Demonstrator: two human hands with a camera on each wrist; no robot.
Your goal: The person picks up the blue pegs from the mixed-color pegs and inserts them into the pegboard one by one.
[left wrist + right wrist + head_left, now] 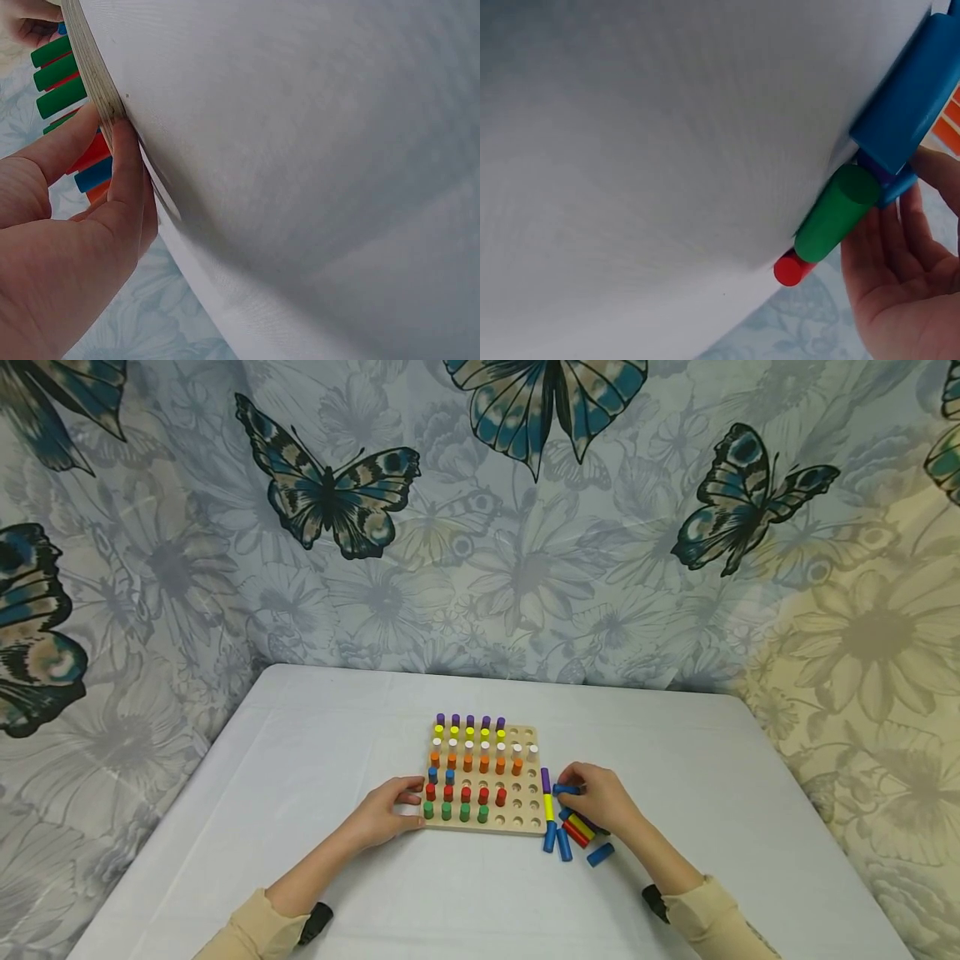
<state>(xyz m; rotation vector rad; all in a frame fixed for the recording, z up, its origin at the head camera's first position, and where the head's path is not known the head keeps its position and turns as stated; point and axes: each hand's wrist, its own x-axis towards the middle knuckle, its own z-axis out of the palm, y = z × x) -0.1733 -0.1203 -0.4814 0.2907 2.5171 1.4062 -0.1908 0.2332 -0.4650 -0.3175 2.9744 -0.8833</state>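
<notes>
A wooden pegboard (528, 785) lies on the table, with rows of purple, yellow, white, orange, blue, red and green pegs standing in its holes. My left hand (384, 814) holds the board at its left edge. In the left wrist view, thumb and index finger meet the near corner of the pegboard (97, 71). Right of the board, my right hand (600, 795) pinches a blue peg (566, 789) between thumb and fingers. That blue peg (898, 187) is partly hidden behind other pegs in the right wrist view. Empty holes are on the board's right side.
Loose pegs lie beside the board under my right hand, among them a yellow peg (548, 807), a purple peg (545, 780), a red peg (575, 835) and a blue peg (600, 854). A green peg (836, 214) also lies there. A white cloth (300, 735) covers the table, against a butterfly-patterned wall.
</notes>
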